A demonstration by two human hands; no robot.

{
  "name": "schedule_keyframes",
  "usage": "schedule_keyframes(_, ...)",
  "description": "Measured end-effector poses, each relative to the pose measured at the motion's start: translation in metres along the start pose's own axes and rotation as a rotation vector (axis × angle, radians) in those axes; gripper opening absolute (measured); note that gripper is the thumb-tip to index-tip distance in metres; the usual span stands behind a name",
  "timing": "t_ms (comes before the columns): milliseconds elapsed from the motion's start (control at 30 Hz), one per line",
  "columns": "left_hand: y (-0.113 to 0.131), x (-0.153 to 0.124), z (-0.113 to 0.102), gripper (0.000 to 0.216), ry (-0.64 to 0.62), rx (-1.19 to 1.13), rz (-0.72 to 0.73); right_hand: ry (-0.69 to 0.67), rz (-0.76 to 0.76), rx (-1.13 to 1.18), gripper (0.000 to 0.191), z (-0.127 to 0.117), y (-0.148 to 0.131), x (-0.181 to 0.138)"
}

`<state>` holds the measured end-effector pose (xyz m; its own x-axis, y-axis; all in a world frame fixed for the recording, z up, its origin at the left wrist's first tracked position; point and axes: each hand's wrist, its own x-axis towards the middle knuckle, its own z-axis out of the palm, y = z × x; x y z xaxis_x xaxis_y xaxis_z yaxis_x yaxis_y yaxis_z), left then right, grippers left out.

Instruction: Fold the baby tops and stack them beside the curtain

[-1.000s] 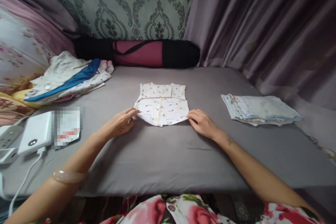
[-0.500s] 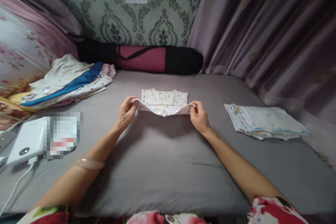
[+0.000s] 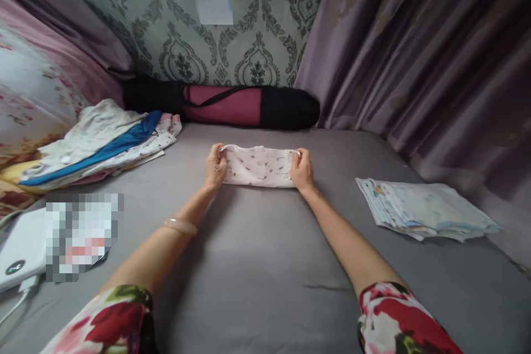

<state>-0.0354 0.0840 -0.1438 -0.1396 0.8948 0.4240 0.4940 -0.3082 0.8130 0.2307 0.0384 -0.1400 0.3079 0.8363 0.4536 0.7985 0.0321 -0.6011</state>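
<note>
A small white garment with a tiny scattered print lies folded into a narrow band on the grey sheet. My left hand pinches its left end, thumb on the near side. At the opposite end, my right hand grips the cloth the same way. The fabric stretches fairly flat between both hands, its upper edge slightly wavy. What lies behind that edge is hidden.
A heap of clothes lies at the left, above a white power bank with a cable and a blurred packet. Folded cloths are stacked at the right. Along the wall rests a black and maroon bag.
The garment's near layer, which sagged open toward me, is now raised and drawn over the folded part. Both hands have moved inward and away from me. The camera view has tilted up slightly.
</note>
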Motion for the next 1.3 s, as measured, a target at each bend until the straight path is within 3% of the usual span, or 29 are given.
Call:
schedule_keyframes(133, -0.011, 0.014, 0.010, 0.020, -0.116, 0.240, -0.165, -0.138, 0.156, -0.153, 0.031, 0.012, 0.013, 0.007)
schedule_keyframes(233, -0.016, 0.017, 0.013, 0.021, -0.160, 0.362, -0.255, -0.168, 0.176, -0.201, 0.035, 0.016, 0.017, 0.009)
schedule_keyframes(333, -0.018, 0.015, 0.013, 0.024, -0.186, 0.421, -0.223, -0.197, 0.165, -0.232, 0.038, 0.015, 0.018, 0.009)
schedule_keyframes(567, -0.013, 0.004, 0.006, 0.038, -0.238, 0.568, 0.037, -0.213, 0.054, -0.237, 0.036, 0.009, 0.017, 0.011)
schedule_keyframes(833, -0.004, 0.006, -0.008, 0.035, -0.241, 0.731, -0.074, -0.253, 0.153, -0.385, 0.035, -0.001, 0.005, 0.010)
schedule_keyframes(933, 0.010, 0.001, -0.007, 0.038, -0.195, 0.721, 0.054, -0.215, 0.027, -0.382, 0.042, -0.004, -0.011, 0.006)
schedule_keyframes(1067, 0.027, -0.018, 0.012, 0.046, -0.405, 0.640, 0.362, -0.417, -0.332, -0.315, 0.053, 0.005, -0.038, -0.013)
schedule_keyframes(1167, 0.029, -0.030, 0.030, 0.054, -0.518, 0.702, 0.393, -0.568, -0.435, -0.305, 0.057, 0.015, -0.051, -0.023)
schedule_keyframes(1300, 0.021, -0.036, 0.039, 0.059, -0.589, 0.768, 0.348, -0.616, -0.434, -0.330, 0.057, 0.027, -0.049, -0.023)
